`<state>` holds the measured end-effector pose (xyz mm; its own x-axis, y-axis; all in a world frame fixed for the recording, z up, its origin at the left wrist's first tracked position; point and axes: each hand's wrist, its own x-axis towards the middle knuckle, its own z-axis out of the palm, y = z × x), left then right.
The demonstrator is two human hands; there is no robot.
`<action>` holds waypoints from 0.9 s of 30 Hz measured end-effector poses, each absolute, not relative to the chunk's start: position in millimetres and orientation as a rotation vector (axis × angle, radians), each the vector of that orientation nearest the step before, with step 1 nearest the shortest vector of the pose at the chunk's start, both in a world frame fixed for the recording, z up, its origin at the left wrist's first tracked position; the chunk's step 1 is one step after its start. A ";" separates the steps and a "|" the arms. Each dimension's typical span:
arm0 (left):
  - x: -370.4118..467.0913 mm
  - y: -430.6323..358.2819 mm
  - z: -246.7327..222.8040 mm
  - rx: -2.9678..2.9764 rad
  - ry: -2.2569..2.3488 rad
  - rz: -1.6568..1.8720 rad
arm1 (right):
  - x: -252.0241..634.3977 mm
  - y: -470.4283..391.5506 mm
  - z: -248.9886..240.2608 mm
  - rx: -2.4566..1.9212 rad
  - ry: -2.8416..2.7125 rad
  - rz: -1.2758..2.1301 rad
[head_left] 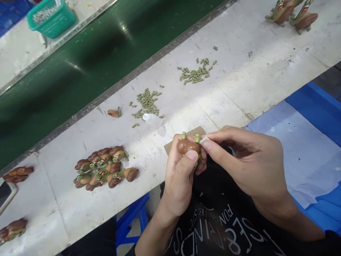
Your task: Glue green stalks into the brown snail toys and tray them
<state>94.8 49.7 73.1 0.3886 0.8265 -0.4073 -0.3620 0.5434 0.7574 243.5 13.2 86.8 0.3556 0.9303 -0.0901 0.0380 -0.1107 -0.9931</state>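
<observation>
A small brown and green figure is held between the thumb and fingers of my left hand. Two green pegs stick up from its brown part. My right hand pinches a small whitish piece between thumb and forefinger, close beside the right-hand peg. Whether that piece touches the figure is hard to tell. Behind my left hand lies a brown cardboard piece. Small green pieces form two loose piles, one nearer and one farther right. A whitish translucent bottle lies by the nearer pile.
Several brown and green figures are grouped on the white table at left. More figures stand at the upper right. A green belt runs behind, with a teal basket beyond. Blue plastic lies at right.
</observation>
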 end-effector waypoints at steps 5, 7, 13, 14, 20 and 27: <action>93.1 47.5 70.3 0.633 0.837 0.813 | 243.6 10.9 85.4 -1.521 -0.952 0.941; 92.9 48.0 69.3 0.648 0.825 0.806 | 243.3 11.0 85.4 -1.539 -0.982 0.918; 95.5 54.7 72.0 0.575 0.746 0.762 | 240.4 12.9 84.3 -1.501 -0.827 0.977; 95.6 55.9 72.7 0.565 0.745 0.754 | 239.9 13.1 84.9 -1.495 -0.801 0.991; 94.4 58.9 75.0 0.551 0.802 0.755 | 240.5 11.7 87.3 -1.467 -0.855 0.983; 96.6 55.7 70.4 0.583 0.850 0.782 | 242.5 11.4 81.6 -1.527 -0.936 0.952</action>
